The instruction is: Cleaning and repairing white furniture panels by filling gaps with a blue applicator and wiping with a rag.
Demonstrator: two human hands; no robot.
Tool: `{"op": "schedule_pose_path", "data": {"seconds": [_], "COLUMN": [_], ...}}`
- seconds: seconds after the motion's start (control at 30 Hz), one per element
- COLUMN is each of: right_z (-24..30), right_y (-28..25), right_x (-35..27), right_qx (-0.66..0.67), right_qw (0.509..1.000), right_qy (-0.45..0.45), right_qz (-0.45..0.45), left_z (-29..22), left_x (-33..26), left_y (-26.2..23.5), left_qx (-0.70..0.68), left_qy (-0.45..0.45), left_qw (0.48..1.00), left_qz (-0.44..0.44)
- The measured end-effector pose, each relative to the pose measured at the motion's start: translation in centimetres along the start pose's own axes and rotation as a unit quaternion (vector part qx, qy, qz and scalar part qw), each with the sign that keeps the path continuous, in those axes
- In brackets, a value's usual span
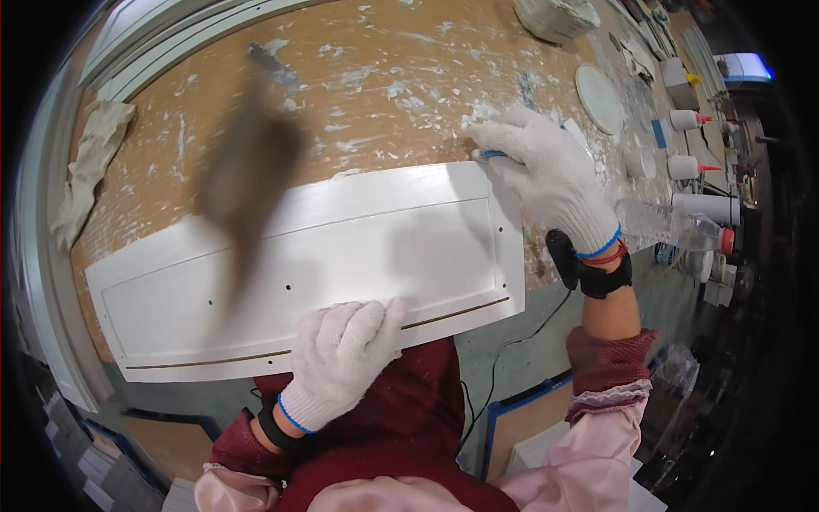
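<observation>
A long white panel (358, 247) with a recessed middle, several small holes and a brown groove along its near side lies on the workbench. It overhangs the near edge. My left hand (345, 354), in a white knitted glove, grips that near edge, fingers on top and thumb out of sight. At the panel's far right corner, my gloved right hand (537, 162) is closed with the fingers bent. Between them shows a small blue piece (490, 154); its kind is hidden by the glove. A blurred brown shape (252, 166) covers part of the panel's left half.
White flakes and smears cover the workbench (358, 94). At right stand a round white lid (600, 99), glue bottles with red tips (685, 167) and a clear plastic bottle (674, 224). A crumpled cloth (95, 162) lies left. A black cable (520, 334) hangs below my right wrist.
</observation>
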State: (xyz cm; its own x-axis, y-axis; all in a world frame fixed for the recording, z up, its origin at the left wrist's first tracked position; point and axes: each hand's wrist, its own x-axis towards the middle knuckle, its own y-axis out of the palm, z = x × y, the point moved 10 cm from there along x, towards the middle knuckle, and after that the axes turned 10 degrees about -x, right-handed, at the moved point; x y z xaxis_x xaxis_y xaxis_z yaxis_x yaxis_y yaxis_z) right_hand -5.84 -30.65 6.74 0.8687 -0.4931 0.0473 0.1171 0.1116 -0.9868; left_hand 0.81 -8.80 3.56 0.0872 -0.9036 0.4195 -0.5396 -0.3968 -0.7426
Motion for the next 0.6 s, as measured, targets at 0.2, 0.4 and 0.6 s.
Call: {"op": "schedule_pose_path", "data": {"seconds": [0.2,0.4,0.6], "right_z": [1.1,0.8,2.4], "right_y": [0.2,0.4,0.8], "right_x": [0.9,0.7,1.8], "right_qx": [0.010,-0.012,0.012], "right_qw": [1.000,1.000,0.999], "right_qy": [-0.006,0.001,-0.018], "right_qz": [0.001,0.028,0.032], "left_z": [0.2,-0.5,1.1], "left_x": [-0.2,0.1,-1.9], "left_y": [-0.1,-0.2,1.0], "left_qx": [-0.001,0.004,-0.035], "left_qy": [-0.015,0.020,-0.056], "left_qw": [1.000,1.000,0.997], "left_qz": [0.003,0.012,0.050]}}
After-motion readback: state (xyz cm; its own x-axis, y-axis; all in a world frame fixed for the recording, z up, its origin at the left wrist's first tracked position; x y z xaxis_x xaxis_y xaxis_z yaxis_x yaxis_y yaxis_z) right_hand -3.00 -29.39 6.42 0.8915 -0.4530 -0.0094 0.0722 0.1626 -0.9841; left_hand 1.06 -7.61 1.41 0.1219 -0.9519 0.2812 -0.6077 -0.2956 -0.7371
